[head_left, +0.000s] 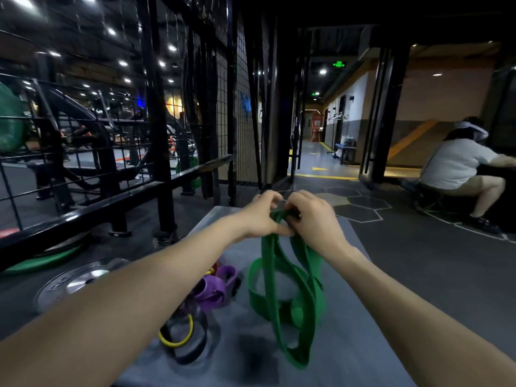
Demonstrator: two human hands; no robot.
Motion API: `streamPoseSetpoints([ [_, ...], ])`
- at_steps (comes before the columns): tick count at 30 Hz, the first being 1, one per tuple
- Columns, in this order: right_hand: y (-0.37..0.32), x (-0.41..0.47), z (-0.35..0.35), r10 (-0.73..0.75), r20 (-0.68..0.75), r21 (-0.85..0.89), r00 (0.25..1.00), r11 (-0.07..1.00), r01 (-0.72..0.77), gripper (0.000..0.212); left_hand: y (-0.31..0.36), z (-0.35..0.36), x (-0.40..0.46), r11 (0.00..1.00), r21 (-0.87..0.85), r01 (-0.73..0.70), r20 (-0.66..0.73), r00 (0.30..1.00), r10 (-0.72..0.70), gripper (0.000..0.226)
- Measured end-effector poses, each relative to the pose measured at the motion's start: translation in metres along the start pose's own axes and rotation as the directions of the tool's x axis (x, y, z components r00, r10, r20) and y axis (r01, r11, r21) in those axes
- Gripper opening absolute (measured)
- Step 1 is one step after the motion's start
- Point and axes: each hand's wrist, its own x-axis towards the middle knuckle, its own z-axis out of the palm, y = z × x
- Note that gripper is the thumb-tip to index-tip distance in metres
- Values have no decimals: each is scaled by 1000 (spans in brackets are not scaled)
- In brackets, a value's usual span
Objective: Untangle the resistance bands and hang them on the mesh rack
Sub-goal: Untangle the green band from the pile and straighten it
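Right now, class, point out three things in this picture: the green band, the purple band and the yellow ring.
green band [282,300], head view: on the flat strap of a hanging loop.
purple band [213,287], head view: on its bunched middle, lying on the grey surface.
yellow ring [167,340], head view: on its lower left arc.

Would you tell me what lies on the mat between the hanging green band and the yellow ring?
In the head view, only bare grey mat separates the green band from the yellow ring; the purple band lies just beyond that stretch.

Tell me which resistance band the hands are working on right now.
The green band, pinched at its top by both hands; the purple, yellow and black bands lie untouched.
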Motion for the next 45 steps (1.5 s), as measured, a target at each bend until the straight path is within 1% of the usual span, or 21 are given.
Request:
streamPoseSetpoints([
  [3, 5, 0, -11, 24, -37, 50, 999, 998, -23, 15, 1, 14, 10, 998, -70, -9, 13, 1000, 10, 40],
  [4, 7, -2, -14, 38, -32, 61, 999, 998, -36, 14, 3, 15, 12, 998, -62, -2, 0, 1000, 2, 30],
  [5, 10, -4, -15, 58, -25, 78, 998, 995, -56, 13, 7, 15, 13, 1000, 11, -1, -16, 1000, 1, 24],
  [7, 15, -7, -13, 140, 12, 167, 990, 976, -140, 15, 15, 8, 15, 985, 171, -19, -65, 997, 31, 20],
  [8, 17, -9, -12, 183, 62, 236, 981, 952, -193, 19, 19, 2, 15, 981, 189, -35, -97, 994, 54, 19],
  [10, 21, -12, -6, 215, 204, 327, 955, 905, -274, 30, 27, -19, 14, 984, 166, -61, -170, 981, 89, 19],
  [12, 23, -15, 2, 220, 313, 328, 924, 888, -323, 38, 36, -44, 11, 993, 95, -75, -236, 967, 95, 19],
  [15, 21, -11, 13, 237, 315, 358, 919, 867, -347, 35, 51, -77, 6, 992, 20, -124, -301, 945, 124, 25],
  [17, 17, -2, 17, 256, 264, 322, 930, 885, -335, 25, 62, -92, 5, 988, -29, -153, -357, 925, 132, 23],
  [19, 12, 8, 15, 306, 158, 252, 939, 907, -338, 14, 72, -104, 5, 983, -72, -166, -400, 908, 124, 21],
  [22, 7, 20, 0, 362, -8, 152, 932, 922, -357, 11, 76, -115, 2, 980, -134, -147, -424, 902, 78, 21],
  [25, 8, 33, -24, 440, -138, 45, 887, 898, -438, 13, 70, -118, 1, 966, -229, -123, -451, 892, 6, 17],
  [27, 12, 44, -41, 409, -214, -23, 887, 906, -424, 15, 67, -118, 2, 953, -280, -115, -469, 883, -31, 20],
  [30, 17, 60, -65, 302, -347, -112, 888, 927, -359, 17, 74, -121, 5, 932, -331, -147, -497, 867, -40, 12],
  [32, 16, 66, -70, 229, -380, -169, 896, 935, -311, 15, 85, -125, 9, 918, -348, -191, -534, 845, -27, 14],
  [34, 15, 65, -65, 168, -333, -205, 928, 947, -245, 17, 97, -130, 14, 904, -355, -238, -567, 824, -6, 11],
  [36, 11, 57, -54, 127, -227, -211, 966, 962, -176, 18, 107, -130, 20, 900, -344, -267, -567, 823, 27, 12],
  [39, 1, 45, -36, 104, -72, -157, 992, 981, -114, 16, 110, -120, 28, 921, -304, -244, -542, 839, 44, 19],
  [41, -2, 39, -25, 117, 4, -39, 993, 992, -116, 17, 106, -112, 30, 934, -286, -213, -535, 844, 29, 29],
  [43, -3, 34, -19, 136, 59, 95, 989, 985, -141, 25, 100, -109, 30, 948, -256, -188, -514, 857, 31, 25],
  [45, -3, 32, -19, 169, 100, 292, 980, 937, -191, 31, 95, -111, 30, 959, -219, -179, -500, 865, 47, 18],
])
